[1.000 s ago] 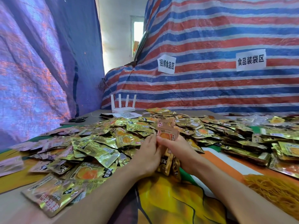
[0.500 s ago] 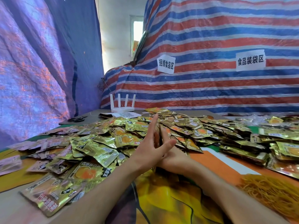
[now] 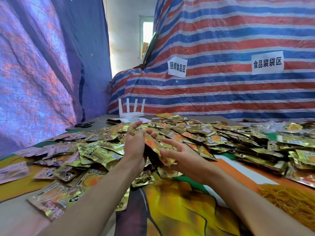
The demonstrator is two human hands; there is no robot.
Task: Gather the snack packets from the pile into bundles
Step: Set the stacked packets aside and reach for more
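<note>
A wide pile of gold foil snack packets [image 3: 196, 135] covers the middle and right of the table. In front of it a small stack of gold packets [image 3: 153, 147] leans tilted between my two palms. My left hand [image 3: 135, 145] stands on edge with straight fingers pointing up, its palm against the stack's left side. Under and to the right of the stack is my right hand [image 3: 177, 155], palm turned up and fingers spread straight. A few single packets [image 3: 143, 179] lie below my wrists.
Pinkish packets [image 3: 13, 172] lie at the far left. A heap of yellow rubber bands [image 3: 293, 203] sits at the near right. A white router [image 3: 131, 114], a printed sheet [image 3: 136, 120] and black scissors [image 3: 85, 124] are at the back. Striped tarp walls stand close behind.
One second ago both hands gripped the stack upright. They then pressed palm to palm around it. Now the fingers have spread and the stack leans toward my right hand.
</note>
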